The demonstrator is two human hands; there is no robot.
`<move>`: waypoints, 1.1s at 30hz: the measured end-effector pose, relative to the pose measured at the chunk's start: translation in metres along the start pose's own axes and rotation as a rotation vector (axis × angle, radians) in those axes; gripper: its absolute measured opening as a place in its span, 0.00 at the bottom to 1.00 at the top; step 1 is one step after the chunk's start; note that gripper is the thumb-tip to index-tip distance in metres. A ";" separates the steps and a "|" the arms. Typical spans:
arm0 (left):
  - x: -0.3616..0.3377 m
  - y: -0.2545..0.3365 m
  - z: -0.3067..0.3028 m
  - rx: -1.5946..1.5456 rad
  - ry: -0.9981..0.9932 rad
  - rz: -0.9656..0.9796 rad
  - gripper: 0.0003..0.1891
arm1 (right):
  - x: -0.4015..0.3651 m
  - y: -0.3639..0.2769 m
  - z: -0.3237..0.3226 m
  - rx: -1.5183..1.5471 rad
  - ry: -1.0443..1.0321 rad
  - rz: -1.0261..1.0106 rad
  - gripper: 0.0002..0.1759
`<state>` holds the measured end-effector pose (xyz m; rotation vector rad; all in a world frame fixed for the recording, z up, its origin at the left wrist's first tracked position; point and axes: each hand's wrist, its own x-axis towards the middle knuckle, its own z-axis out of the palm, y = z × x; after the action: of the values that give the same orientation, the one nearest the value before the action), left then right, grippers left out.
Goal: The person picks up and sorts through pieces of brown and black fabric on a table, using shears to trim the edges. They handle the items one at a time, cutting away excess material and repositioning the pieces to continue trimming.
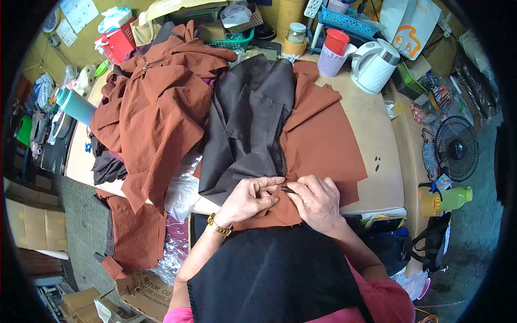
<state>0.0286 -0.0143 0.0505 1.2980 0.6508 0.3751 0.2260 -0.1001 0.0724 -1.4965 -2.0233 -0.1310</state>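
A: Starting from the left, what worries you?

B: The turquoise bottle (78, 106), by the tabletop's (385, 140) left edge and close against the heap of brown cloth (161, 102). Drag that heap and the bottle could topple.

A: And the heap itself?

B: Part of it droops over the near edge, beside some clear plastic (183, 185). Its own weight might pull more cloth down, I'd guess, and slick plastic would help it slide.

A: The black cloth (247, 107)?

B: Mid-tabletop, reaching the near edge, rumpled, its right border along the brown panel (326, 142). A stray fold could slip under the work and get caught.

A: Now the hands.

B: The left hand (250, 200) has thumb and fingers pinched on brown fabric at the near edge, seemingly the panel's near end; the rest spreads over the tabletop's right half. The right hand (315, 198) is closed around a small dark tool (288, 190), its kind unclear to me. Both sets of fingertips are very near each other, so if it's sharp, a slip could nick skin or weave.

A: Farther right?

B: A lilac basket (331, 63) beside the panel's far end, which a hard tug could jostle, then a white kettle (375, 65) near the far right corner. Whether it holds water, I can't tell.
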 end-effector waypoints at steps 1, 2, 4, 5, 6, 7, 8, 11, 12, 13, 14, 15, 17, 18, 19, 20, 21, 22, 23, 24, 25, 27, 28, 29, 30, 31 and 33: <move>0.000 0.002 0.001 0.001 0.001 0.000 0.25 | -0.001 0.000 0.001 0.001 0.001 -0.001 0.13; -0.001 0.005 0.003 -0.015 0.013 -0.017 0.25 | -0.001 0.000 0.003 0.003 -0.007 0.001 0.13; -0.002 0.007 0.004 -0.030 0.026 -0.034 0.25 | -0.001 0.000 0.003 0.005 -0.015 0.002 0.12; -0.002 0.006 0.005 -0.028 0.029 -0.035 0.25 | -0.001 -0.001 0.003 0.018 -0.023 0.008 0.12; -0.002 0.005 0.005 -0.027 0.031 -0.035 0.26 | -0.001 -0.001 0.003 0.030 -0.031 0.015 0.11; -0.001 0.002 0.005 -0.027 0.030 -0.035 0.26 | -0.002 0.000 0.004 0.029 -0.031 0.016 0.11; -0.001 -0.002 0.004 -0.005 0.023 -0.006 0.26 | -0.003 0.001 0.008 0.032 -0.009 0.035 0.12; -0.001 -0.004 0.006 0.015 0.029 0.018 0.26 | -0.005 0.001 0.012 0.015 0.034 0.042 0.12; -0.001 -0.004 0.006 0.011 0.040 0.013 0.26 | -0.006 0.001 0.013 -0.005 0.057 0.031 0.12; -0.002 -0.003 0.006 0.012 0.041 0.012 0.26 | -0.007 0.001 0.015 -0.004 0.056 0.032 0.12; -0.002 -0.001 0.007 0.018 0.041 0.003 0.26 | -0.008 0.003 0.017 -0.019 0.079 -0.006 0.11; -0.003 -0.001 0.007 0.025 0.041 -0.005 0.26 | -0.009 0.004 0.017 -0.034 0.102 -0.043 0.11; -0.002 -0.003 0.008 0.010 0.044 -0.003 0.26 | -0.010 0.006 0.019 -0.058 0.117 -0.074 0.10; -0.002 -0.004 0.008 -0.006 0.046 -0.001 0.26 | -0.011 0.006 0.019 -0.083 0.132 -0.105 0.10; -0.002 -0.004 0.009 -0.006 0.046 -0.002 0.26 | -0.011 0.006 0.019 -0.083 0.132 -0.105 0.10; -0.002 -0.003 0.009 -0.003 0.046 -0.006 0.26 | -0.011 0.006 0.018 -0.091 0.131 -0.116 0.10; -0.002 -0.002 0.009 0.001 0.046 -0.009 0.26 | -0.011 0.006 0.018 -0.099 0.131 -0.128 0.11; -0.002 -0.001 0.010 0.000 0.046 -0.010 0.26 | -0.011 0.007 0.017 -0.099 0.131 -0.128 0.11; -0.003 0.000 0.010 0.018 0.046 -0.012 0.26 | -0.011 0.007 0.018 -0.097 0.135 -0.138 0.11; -0.003 0.000 0.010 0.035 0.046 -0.014 0.26 | -0.012 0.008 0.019 -0.096 0.139 -0.147 0.10; -0.003 0.001 0.010 0.034 0.047 -0.015 0.26 | -0.014 0.009 0.020 -0.095 0.138 -0.147 0.10; -0.004 0.001 0.011 0.023 0.031 -0.014 0.26 | -0.018 0.012 0.023 -0.015 0.101 -0.112 0.09; -0.005 -0.001 0.010 0.024 0.031 -0.014 0.26 | -0.016 0.012 0.021 -0.015 0.102 -0.111 0.09; -0.007 -0.005 0.009 0.033 0.027 -0.014 0.25 | -0.011 0.013 0.018 0.142 0.116 0.029 0.10; -0.010 -0.007 0.008 0.041 0.023 -0.013 0.24 | -0.005 0.014 0.015 0.297 0.130 0.167 0.10; -0.018 -0.006 0.004 0.248 -0.050 0.018 0.23 | 0.000 0.019 0.013 0.391 0.142 0.345 0.13; -0.034 0.031 -0.003 0.720 -0.284 -0.068 0.18 | 0.018 0.047 0.005 0.411 0.119 0.481 0.12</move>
<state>0.0034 -0.0251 0.0881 1.9598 0.6045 -0.1252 0.2630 -0.0668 0.0652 -1.6058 -1.4357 0.3604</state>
